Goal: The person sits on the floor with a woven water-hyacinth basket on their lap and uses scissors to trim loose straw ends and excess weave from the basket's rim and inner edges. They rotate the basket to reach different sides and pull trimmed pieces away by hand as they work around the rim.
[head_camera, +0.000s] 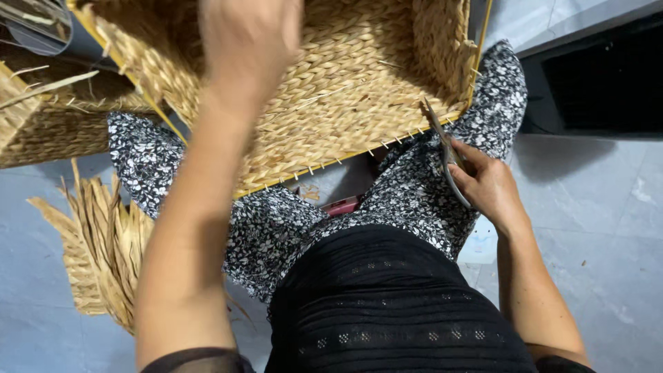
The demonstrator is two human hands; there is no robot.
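Left hand [250, 38] blurred over woven basket [345, 90], grip unreadable; right hand [487, 183] closed around scissors [445, 155], handles hidden.

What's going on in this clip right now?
A seated person has a woven straw basket resting across their lap. The left hand is raised over the basket, blurred. The right hand holds scissors at the basket's edge. A bundle of dried straw strips lies on the floor beside them.
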